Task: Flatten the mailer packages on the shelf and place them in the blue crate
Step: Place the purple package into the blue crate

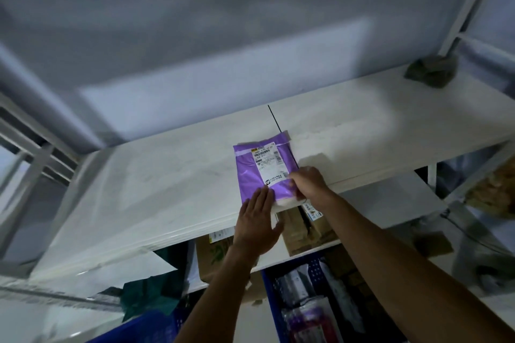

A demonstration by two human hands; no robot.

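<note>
Purple plastic lies under the left fingers point(261, 199), which are straight and close together and press flat on the near corner of the mailer point(250, 175) at its 7 o'clock. The left hand point(257, 223) grips nothing, and its palm hangs out past the front edge of the shelf point(156, 175). The right fingers point(297, 177) are curled over the mailer's edge at its 4 o'clock and hold it there; the right hand point(310, 184) shows its back to the camera, so the thumb cannot be seen. The mailer lies flat on the white shelf with its near end on the front edge, and a white shipping label point(271, 164) faces up on its right half. At 2 o'clock from the mailer, well apart at the far end of the same shelf, sits a crumpled grey-green bundle point(430, 71). Below the hands, at 6 o'clock, brown cardboard boxes point(295, 230) stand on a lower shelf point(390, 203). Lower down at 6 o'clock is the blue crate point(273, 303), with a few wrapped packages inside it. A dark green bag point(150, 295) lies at 7 o'clock, near the crate.
</note>
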